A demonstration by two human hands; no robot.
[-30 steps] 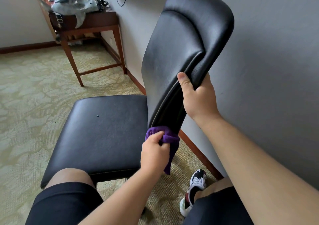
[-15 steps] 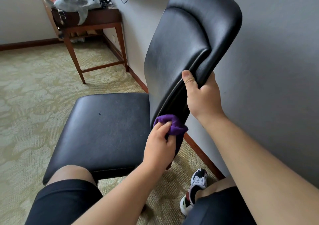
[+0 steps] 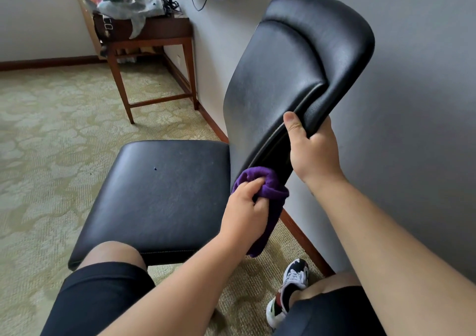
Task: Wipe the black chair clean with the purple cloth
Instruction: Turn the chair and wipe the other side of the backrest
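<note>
While against black chair [image 3: 280, 77], purple cloth [image 3: 273, 190].

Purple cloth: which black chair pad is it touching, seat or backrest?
The backrest: the left hand holds the purple cloth against its lower edge; the right hand grips its side. The cloth is off the flat seat.

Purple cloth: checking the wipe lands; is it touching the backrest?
Touching. Head view: the purple cloth, gripped by the left hand, presses against the backrest at its lower edge.

Seat [image 3: 159, 194] top free, carpet [image 3: 46, 155] open L. Wall [image 3: 412, 129] just behind chair back [image 3: 278, 83]; R hand [image 3: 314, 152], L hand [image 3: 244, 214] w/ cloth [image 3: 268, 186] block its near edge; knee [image 3: 110, 254] at seat front.
</note>
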